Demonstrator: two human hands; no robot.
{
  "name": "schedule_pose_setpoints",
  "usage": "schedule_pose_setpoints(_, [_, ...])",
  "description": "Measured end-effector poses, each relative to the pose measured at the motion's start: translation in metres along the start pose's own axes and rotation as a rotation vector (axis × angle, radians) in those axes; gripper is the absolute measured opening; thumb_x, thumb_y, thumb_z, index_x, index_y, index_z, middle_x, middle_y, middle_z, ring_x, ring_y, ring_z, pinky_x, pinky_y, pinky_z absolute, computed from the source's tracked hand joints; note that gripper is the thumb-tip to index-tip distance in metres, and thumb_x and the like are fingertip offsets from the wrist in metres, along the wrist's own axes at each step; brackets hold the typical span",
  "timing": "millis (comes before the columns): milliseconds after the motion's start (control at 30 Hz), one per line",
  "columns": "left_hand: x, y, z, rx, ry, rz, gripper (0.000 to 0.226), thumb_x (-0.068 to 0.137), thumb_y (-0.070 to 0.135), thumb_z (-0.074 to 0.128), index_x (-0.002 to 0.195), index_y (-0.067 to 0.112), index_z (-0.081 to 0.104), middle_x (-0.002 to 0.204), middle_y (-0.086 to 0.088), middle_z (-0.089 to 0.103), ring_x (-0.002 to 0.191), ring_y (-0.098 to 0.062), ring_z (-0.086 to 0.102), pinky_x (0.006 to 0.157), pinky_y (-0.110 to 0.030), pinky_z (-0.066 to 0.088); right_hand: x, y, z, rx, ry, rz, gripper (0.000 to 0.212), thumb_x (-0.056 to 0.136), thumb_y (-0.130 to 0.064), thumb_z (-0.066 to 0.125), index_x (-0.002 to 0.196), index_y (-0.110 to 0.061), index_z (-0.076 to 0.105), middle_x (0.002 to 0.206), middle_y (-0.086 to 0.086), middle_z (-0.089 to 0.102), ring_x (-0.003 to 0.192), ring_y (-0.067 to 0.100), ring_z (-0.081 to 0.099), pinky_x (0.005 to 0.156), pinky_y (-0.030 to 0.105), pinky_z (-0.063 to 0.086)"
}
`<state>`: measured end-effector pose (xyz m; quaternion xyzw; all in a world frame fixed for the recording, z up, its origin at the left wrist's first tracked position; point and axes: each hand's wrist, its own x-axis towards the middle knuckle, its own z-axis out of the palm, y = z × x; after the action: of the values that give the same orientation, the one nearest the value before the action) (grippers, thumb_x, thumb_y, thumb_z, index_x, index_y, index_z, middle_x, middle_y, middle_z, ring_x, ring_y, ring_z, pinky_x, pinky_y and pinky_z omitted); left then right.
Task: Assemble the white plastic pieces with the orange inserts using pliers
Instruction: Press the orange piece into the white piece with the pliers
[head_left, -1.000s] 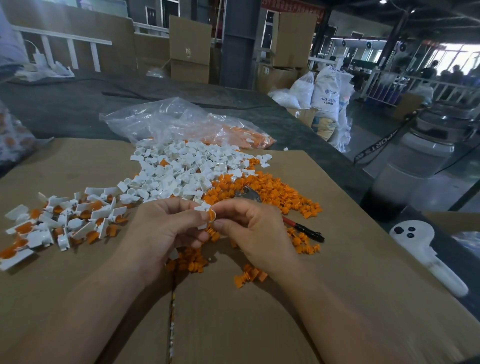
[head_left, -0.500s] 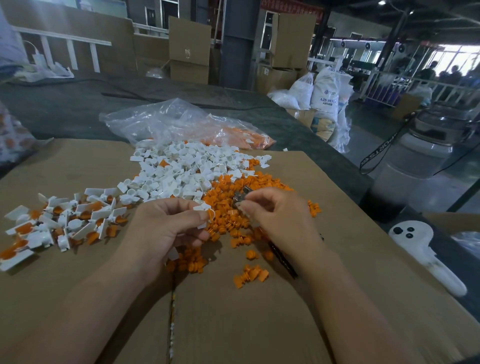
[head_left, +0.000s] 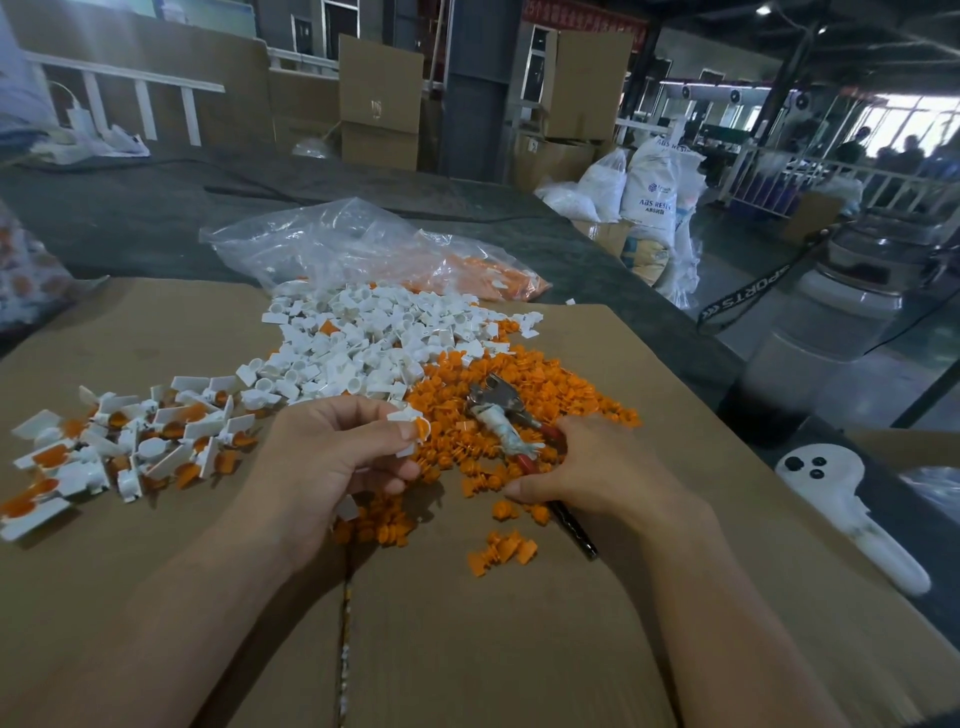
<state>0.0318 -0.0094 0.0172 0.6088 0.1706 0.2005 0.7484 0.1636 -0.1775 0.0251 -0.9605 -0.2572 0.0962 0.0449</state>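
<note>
My left hand (head_left: 332, 457) pinches a white plastic piece with an orange insert (head_left: 413, 427) between thumb and fingers, above the cardboard. My right hand (head_left: 587, 470) curls round the handles of the pliers (head_left: 498, 410), whose metal jaws lie on the heap of orange inserts (head_left: 530, 384). A pile of loose white pieces (head_left: 363, 343) lies behind my hands. Several assembled white-and-orange pieces (head_left: 124, 447) are spread to the left.
Brown cardboard (head_left: 467, 623) covers the worktop. A clear plastic bag (head_left: 353, 249) with orange parts lies behind the piles. A white controller (head_left: 852, 514) rests at the right edge. Sacks and cartons stand beyond the table.
My right hand let go of the piece in my left hand, moved right and down, and took hold of the pliers' handles. My left hand stayed put with the piece.
</note>
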Motion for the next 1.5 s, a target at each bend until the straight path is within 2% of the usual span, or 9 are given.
schedule_pose_setpoints(167, [0.0, -0.001, 0.0, 0.003, -0.02, 0.002, 0.015, 0.056, 0.014, 0.067, 0.068, 0.006, 0.062, 0.054, -0.005, 0.063, 0.048, -0.014, 0.062, 0.043, -0.018, 0.049, -0.002, -0.005, -0.001, 0.145, 0.147, 0.027, 0.038, 0.064, -0.046, 0.069, 0.086, -0.016, 0.058, 0.083, 0.0, 0.054, 0.072, 0.014, 0.05, 0.053, 0.028, 0.038])
schedule_pose_setpoints(333, [0.002, -0.002, -0.002, 0.006, -0.021, 0.01, 0.005, 0.072, 0.003, 0.065, 0.071, 0.005, 0.06, 0.053, -0.002, 0.062, 0.048, -0.012, 0.062, 0.044, -0.018, 0.05, -0.006, -0.005, -0.006, 0.228, 0.303, -0.028, 0.032, 0.073, -0.03, 0.061, 0.101, -0.016, 0.056, 0.093, 0.001, 0.057, 0.08, 0.016, 0.052, 0.063, 0.029, 0.041])
schedule_pose_setpoints(467, [0.005, -0.005, -0.005, 0.016, 0.036, 0.041, 0.009, 0.083, 0.001, 0.059, 0.077, 0.008, 0.058, 0.054, 0.005, 0.062, 0.048, -0.007, 0.059, 0.041, -0.018, 0.046, -0.009, -0.009, -0.006, 0.31, 0.414, -0.155, 0.045, 0.079, -0.015, 0.055, 0.124, -0.019, 0.049, 0.116, -0.002, 0.053, 0.104, 0.014, 0.049, 0.08, 0.026, 0.037])
schedule_pose_setpoints(600, [0.007, -0.007, -0.007, 0.018, 0.098, 0.076, 0.014, 0.085, 0.003, 0.058, 0.075, 0.013, 0.058, 0.053, 0.008, 0.06, 0.046, -0.004, 0.054, 0.039, -0.017, 0.043, -0.014, -0.017, -0.004, 0.33, 0.45, -0.305, 0.041, 0.081, -0.014, 0.054, 0.121, -0.02, 0.05, 0.108, -0.006, 0.052, 0.094, 0.006, 0.044, 0.074, 0.017, 0.028])
schedule_pose_setpoints(700, [0.008, -0.007, -0.008, 0.01, 0.128, 0.099, 0.016, 0.086, 0.004, 0.057, 0.073, 0.013, 0.057, 0.05, 0.008, 0.058, 0.044, -0.003, 0.051, 0.037, -0.017, 0.041, -0.016, -0.024, 0.0, 0.364, 0.439, -0.36, 0.039, 0.081, -0.014, 0.055, 0.119, -0.022, 0.051, 0.101, -0.012, 0.05, 0.089, 0.002, 0.042, 0.072, 0.018, 0.031])
schedule_pose_setpoints(967, [0.009, -0.003, -0.005, -0.085, 0.169, 0.168, 0.017, 0.086, 0.005, 0.057, 0.072, 0.015, 0.056, 0.054, 0.004, 0.054, 0.041, -0.003, 0.048, 0.037, -0.014, 0.038, -0.02, -0.032, 0.003, 0.379, 0.359, -0.464, 0.042, 0.079, -0.018, 0.055, 0.12, -0.025, 0.05, 0.112, -0.01, 0.054, 0.108, 0.008, 0.048, 0.093, 0.029, 0.042])
schedule_pose_setpoints(1200, [0.01, -0.005, -0.005, -0.09, 0.185, 0.221, 0.02, 0.085, 0.005, 0.058, 0.07, 0.018, 0.059, 0.053, 0.008, 0.057, 0.044, -0.003, 0.049, 0.04, -0.014, 0.041, -0.023, -0.036, 0.005, 0.346, 0.306, -0.495, 0.048, 0.08, -0.021, 0.056, 0.127, -0.024, 0.046, 0.125, -0.007, 0.051, 0.116, 0.009, 0.044, 0.098, 0.03, 0.04])
schedule_pose_setpoints(1400, [0.011, -0.006, -0.007, -0.092, 0.178, 0.22, 0.021, 0.085, 0.004, 0.056, 0.07, 0.018, 0.058, 0.049, 0.008, 0.054, 0.041, -0.004, 0.048, 0.037, -0.015, 0.038, -0.022, -0.034, 0.008, 0.314, 0.297, -0.517, 0.043, 0.08, -0.022, 0.056, 0.122, -0.025, 0.049, 0.11, -0.009, 0.052, 0.097, 0.001, 0.042, 0.078, 0.009, 0.03])
schedule_pose_setpoints(1500, [0.012, -0.007, -0.008, -0.074, 0.174, 0.228, 0.021, 0.087, 0.003, 0.056, 0.071, 0.017, 0.058, 0.05, 0.006, 0.054, 0.041, -0.005, 0.048, 0.037, -0.015, 0.039, -0.022, -0.034, 0.009, 0.3, 0.274, -0.526, 0.03, 0.08, -0.022, 0.056, 0.109, -0.026, 0.049, 0.095, -0.013, 0.047, 0.084, 0.003, 0.042, 0.068, 0.009, 0.029])
